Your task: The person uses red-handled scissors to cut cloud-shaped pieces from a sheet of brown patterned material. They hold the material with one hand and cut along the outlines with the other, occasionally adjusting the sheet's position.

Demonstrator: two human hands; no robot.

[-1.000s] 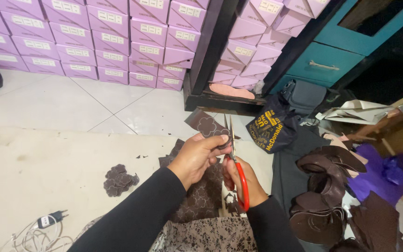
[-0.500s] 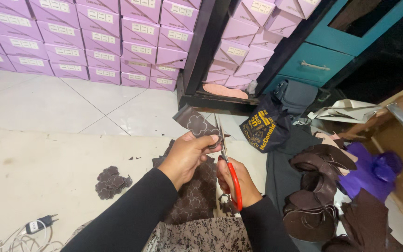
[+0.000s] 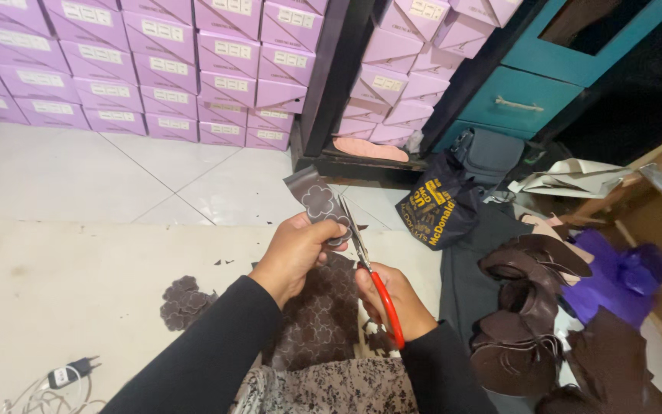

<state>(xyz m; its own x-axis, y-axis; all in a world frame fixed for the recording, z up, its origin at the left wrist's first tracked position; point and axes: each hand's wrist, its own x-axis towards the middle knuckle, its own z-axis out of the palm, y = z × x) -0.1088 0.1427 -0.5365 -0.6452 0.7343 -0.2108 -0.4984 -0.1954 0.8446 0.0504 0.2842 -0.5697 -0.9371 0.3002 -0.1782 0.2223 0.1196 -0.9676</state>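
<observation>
My left hand [image 3: 294, 253] pinches a small piece of dark brown leather [image 3: 316, 201] with flower outlines drawn on it, held up in front of me. My right hand [image 3: 392, 295] grips red-handled scissors [image 3: 371, 268]. Their blades point up and touch the right edge of the leather piece. Both arms wear black sleeves. A bigger sheet of the same patterned brown leather [image 3: 323, 322] lies below my hands.
A pile of cut brown flower shapes [image 3: 184, 300] lies on the beige mat at left. Dark brown leather parts [image 3: 526, 307] and purple cloth [image 3: 614, 280] lie at right, beside a black bag [image 3: 442, 203]. Stacked purple boxes [image 3: 139, 69] line the back. A charger cable [image 3: 55, 379] sits bottom left.
The hands with the leather piece and scissors have stayed together in the middle of the view; the scissors keep working along the piece's right edge.
</observation>
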